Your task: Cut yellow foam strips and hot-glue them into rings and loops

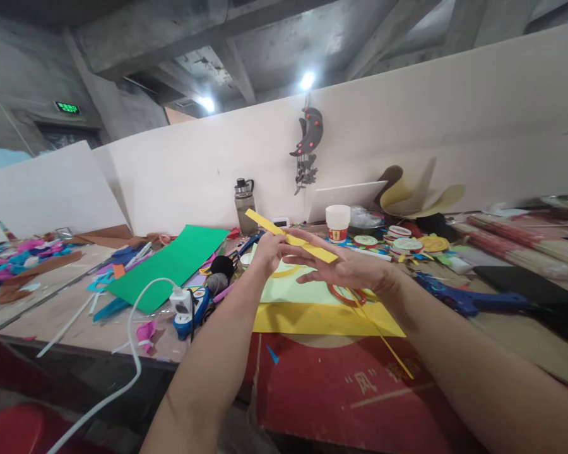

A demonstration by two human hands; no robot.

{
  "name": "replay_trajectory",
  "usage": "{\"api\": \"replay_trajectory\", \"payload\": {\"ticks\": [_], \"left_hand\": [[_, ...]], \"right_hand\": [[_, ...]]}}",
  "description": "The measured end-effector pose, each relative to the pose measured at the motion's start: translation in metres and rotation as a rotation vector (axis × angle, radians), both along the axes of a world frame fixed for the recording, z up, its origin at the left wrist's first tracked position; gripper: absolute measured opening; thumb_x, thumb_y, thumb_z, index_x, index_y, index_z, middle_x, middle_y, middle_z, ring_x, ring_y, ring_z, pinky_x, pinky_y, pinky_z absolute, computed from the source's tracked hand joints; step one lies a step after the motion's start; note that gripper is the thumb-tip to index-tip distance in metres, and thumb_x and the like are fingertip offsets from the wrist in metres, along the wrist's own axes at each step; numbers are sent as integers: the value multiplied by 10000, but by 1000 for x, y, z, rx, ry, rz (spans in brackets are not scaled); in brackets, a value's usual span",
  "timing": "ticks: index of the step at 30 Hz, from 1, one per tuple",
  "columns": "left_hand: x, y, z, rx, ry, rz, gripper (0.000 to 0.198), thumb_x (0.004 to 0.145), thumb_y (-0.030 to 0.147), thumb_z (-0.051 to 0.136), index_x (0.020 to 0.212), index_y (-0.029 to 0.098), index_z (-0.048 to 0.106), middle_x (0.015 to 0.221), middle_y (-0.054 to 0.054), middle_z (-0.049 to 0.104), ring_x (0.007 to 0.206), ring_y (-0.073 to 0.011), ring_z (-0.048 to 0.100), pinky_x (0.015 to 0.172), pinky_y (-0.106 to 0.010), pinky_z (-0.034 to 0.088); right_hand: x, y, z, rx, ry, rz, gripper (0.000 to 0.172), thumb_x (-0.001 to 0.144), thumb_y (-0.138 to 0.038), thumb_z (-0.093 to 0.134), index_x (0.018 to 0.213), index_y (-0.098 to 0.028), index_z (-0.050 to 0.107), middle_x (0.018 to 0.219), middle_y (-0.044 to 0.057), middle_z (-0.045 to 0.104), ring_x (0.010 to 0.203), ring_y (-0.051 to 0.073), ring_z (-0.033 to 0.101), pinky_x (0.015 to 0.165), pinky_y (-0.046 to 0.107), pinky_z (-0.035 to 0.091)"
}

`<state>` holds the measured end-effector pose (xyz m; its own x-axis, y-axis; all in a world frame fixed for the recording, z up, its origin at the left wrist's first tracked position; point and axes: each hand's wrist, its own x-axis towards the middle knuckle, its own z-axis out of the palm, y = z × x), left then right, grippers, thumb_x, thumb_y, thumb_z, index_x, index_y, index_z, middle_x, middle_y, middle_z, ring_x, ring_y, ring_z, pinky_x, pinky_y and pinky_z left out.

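Note:
A flat yellow paper strip slants through the air in front of me, its upper end to the left. My left hand pinches it near the middle. My right hand has its fingers around the strip's lower right part, some of them stretched towards the left hand. Beneath the hands lie a pale green sheet and a yellow sheet. Scissors with orange-red handles rest on these sheets, partly hidden by the right hand. A thin yellow strip hangs over the sheet's front edge.
A green sheet and a power strip with a white plug lie left. Behind stand a bottle and a paper cup. A blue glue gun lies right. A red box is nearest me.

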<state>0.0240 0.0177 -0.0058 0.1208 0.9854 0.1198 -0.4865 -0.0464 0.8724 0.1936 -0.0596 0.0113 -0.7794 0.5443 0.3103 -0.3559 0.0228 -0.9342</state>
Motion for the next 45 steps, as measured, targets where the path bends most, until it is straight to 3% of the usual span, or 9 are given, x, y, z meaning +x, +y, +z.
{"api": "replay_trajectory", "payload": {"ticks": [4,9,11,13,17,22,27,34,45], "left_hand": [[0,1,0,7,-15,-41,181,628,-9,487,717,120,577,608,-24,605,580,-122,582,599,-243,450],[-6,3,7,42,-283,-4,183,756,53,471,879,154,560,802,-46,657,751,-139,635,762,-305,484],[-9,3,10,41,-352,13,131,863,228,446,892,174,562,766,-29,631,669,-112,604,717,-282,486],[-10,2,13,42,-344,4,357,888,479,369,886,190,578,671,-9,569,553,-93,529,622,-255,471],[-5,-6,18,31,-241,-123,668,760,738,259,850,178,611,552,7,430,462,-95,408,500,-248,413],[6,-18,18,17,-197,-359,415,812,545,482,724,152,580,527,36,342,461,-72,370,521,-230,394],[6,-26,20,21,-160,-370,208,849,337,527,782,152,594,582,24,418,473,-56,379,513,-208,368],[-4,-17,19,72,-21,-391,400,808,525,509,675,153,573,457,45,343,404,-68,360,489,-228,368],[-10,-16,14,242,169,-383,244,733,326,669,641,152,524,508,12,503,467,-82,465,543,-228,386]], "right_hand": [[1,4,3,-1,-15,-118,621,683,-367,716,1255,-313,480,1335,81,492,1193,223,484,872,382,454],[-6,19,-11,149,-225,-572,376,806,-523,529,992,-214,635,798,39,661,619,132,591,606,278,480],[-9,23,-15,301,-302,-719,357,801,-528,533,903,-217,676,761,28,638,652,138,577,604,265,465],[-13,24,-17,430,-259,-802,343,806,-526,525,807,-227,693,843,40,641,859,180,583,721,291,467],[-21,22,-17,353,-46,-772,392,834,-546,470,751,-210,656,792,48,635,936,196,571,830,341,443],[-21,26,-20,14,209,-821,342,762,-566,568,745,-224,568,556,-22,528,601,144,553,676,306,469],[-13,29,-20,-130,218,-809,386,771,-604,523,693,-227,533,492,-44,397,491,116,456,621,294,473],[-12,28,-19,-91,152,-726,250,734,-448,644,739,-213,559,549,-52,425,474,79,385,571,252,420],[-8,28,-16,-10,69,-868,298,672,-360,691,556,-193,473,503,-59,346,478,69,294,529,237,334]]}}
